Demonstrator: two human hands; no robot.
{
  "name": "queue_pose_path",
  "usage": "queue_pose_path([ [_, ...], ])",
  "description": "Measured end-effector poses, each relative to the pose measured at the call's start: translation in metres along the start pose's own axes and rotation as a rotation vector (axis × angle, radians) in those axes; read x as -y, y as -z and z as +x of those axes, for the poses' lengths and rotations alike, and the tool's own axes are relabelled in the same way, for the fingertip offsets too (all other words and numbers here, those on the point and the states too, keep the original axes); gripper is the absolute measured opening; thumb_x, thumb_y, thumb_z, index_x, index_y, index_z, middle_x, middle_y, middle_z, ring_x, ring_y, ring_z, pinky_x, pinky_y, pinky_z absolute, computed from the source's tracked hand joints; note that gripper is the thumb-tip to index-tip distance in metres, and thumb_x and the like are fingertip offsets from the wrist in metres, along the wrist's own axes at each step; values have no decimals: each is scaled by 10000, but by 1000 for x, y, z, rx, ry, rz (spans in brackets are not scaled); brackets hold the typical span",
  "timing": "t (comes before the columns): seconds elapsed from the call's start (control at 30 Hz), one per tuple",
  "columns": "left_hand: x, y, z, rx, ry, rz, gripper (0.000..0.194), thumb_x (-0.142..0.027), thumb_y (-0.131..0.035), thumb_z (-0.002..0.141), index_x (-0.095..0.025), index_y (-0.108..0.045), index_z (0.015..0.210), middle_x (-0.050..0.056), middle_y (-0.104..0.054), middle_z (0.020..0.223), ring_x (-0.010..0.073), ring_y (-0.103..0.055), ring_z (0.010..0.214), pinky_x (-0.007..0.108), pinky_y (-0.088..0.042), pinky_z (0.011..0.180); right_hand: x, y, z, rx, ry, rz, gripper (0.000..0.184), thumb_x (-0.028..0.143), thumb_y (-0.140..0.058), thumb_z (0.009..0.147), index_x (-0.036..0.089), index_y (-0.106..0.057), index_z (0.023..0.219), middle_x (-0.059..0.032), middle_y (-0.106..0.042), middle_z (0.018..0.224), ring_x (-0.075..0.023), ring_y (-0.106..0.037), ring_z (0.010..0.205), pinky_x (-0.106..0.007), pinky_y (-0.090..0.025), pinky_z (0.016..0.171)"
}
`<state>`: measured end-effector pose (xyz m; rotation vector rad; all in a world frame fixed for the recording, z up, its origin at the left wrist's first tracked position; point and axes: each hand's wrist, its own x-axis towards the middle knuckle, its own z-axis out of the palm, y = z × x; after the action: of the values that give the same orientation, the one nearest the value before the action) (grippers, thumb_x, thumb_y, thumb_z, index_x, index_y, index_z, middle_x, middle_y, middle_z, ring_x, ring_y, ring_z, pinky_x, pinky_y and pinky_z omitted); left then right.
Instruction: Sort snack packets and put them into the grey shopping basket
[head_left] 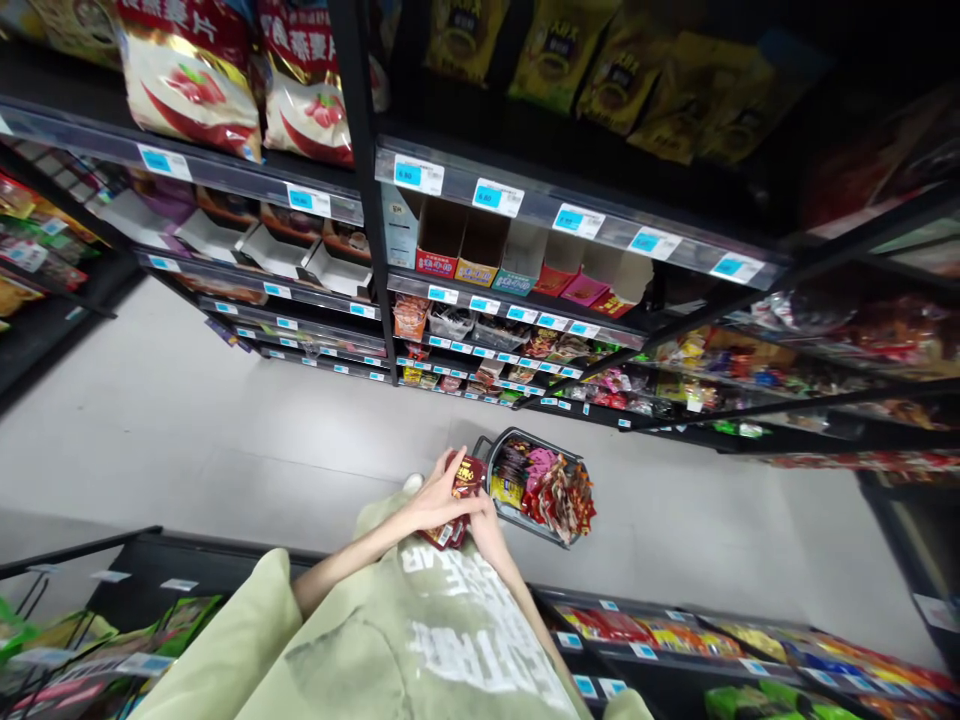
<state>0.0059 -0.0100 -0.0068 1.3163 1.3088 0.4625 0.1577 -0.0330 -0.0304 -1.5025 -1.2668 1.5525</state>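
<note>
Dark red snack packets point(467, 477) with gold lettering are held close to my body, at the front of a pale green shirt. My left hand point(433, 503) wraps round them from the left, its fingers closed over the packets. From the right, my right hand point(486, 522) grips the same packets, fingers crossing near the left hand's. Just right of the hands stands a dark grey basket point(534, 532), filled with snack packs in brown, pink, yellow and red. Part of the held packets is hidden under my fingers.
Tall black shelves point(465, 255) face me, with open display boxes point(478, 262), yellow bags point(555, 50) and oatmeal bags point(187, 85). Grey floor point(247, 430) runs along the aisle. More shelving point(652, 625) with snacks is close at my back. A low shelf stands at the left.
</note>
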Motion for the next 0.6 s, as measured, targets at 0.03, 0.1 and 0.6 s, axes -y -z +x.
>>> queue_pose_path([
  [0.03,2,-1,0,6,7,-8,1159,-618,-756,674,-247,-142,1584,173,-130,1628,364,-216,1492,475,-254,1205,1,0,0,-13,9,-9,458,569,-515,905,199,-703,1100,-87,-743,1058,-266,-645,978,-385,-494,924],
  [0.1,4,-2,0,6,3,-37,1248,-580,-828,588,-248,-152,1583,188,-141,1620,379,-192,1496,493,-247,1203,4,0,-1,-48,12,-21,427,576,-542,885,205,-718,1004,-60,-749,979,-249,-641,900,-357,-508,855],
  [0.6,7,-12,-2,-120,-166,-17,1164,-205,-745,577,-226,-149,1577,136,-484,1321,310,-516,1206,439,-436,1046,-10,9,-15,-15,-175,416,454,630,-684,770,199,-715,911,-40,-728,798,-196,-642,598,-309,-550,525],
])
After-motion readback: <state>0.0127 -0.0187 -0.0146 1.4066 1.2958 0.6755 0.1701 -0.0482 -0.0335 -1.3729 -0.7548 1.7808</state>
